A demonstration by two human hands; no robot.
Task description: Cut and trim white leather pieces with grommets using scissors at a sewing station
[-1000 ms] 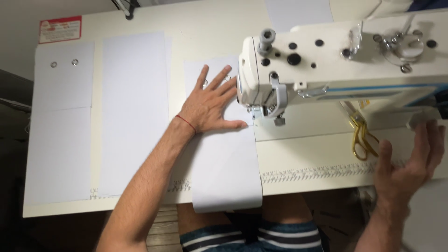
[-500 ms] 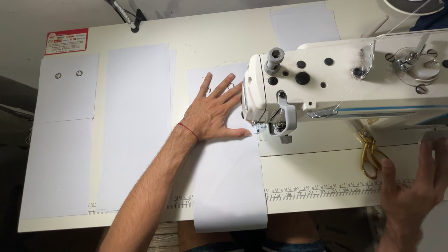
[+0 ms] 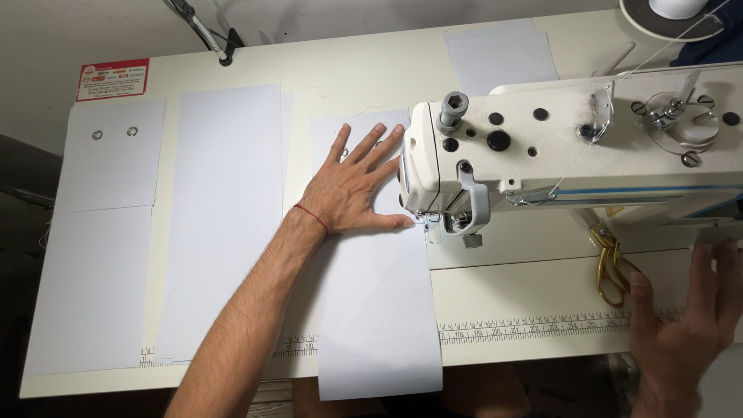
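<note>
The long white fabric strip (image 3: 375, 310) is laid on the bench (image 3: 511, 302) with its long axis running from the bench's near edge toward the sewing machine (image 3: 573, 155) head, its right edge beside the presser foot (image 3: 433, 224). It is pressed flat by the left hand (image 3: 352, 190), fingers spread open, thumb tip just beside the foot. The right hand (image 3: 685, 317), open and empty, is held well apart, near the gold scissors (image 3: 611, 263).

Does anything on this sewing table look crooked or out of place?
Little stands out. The white strip under the left hand overhangs the table front edge, and gold scissors lie loose beside the sewing machine.
</note>
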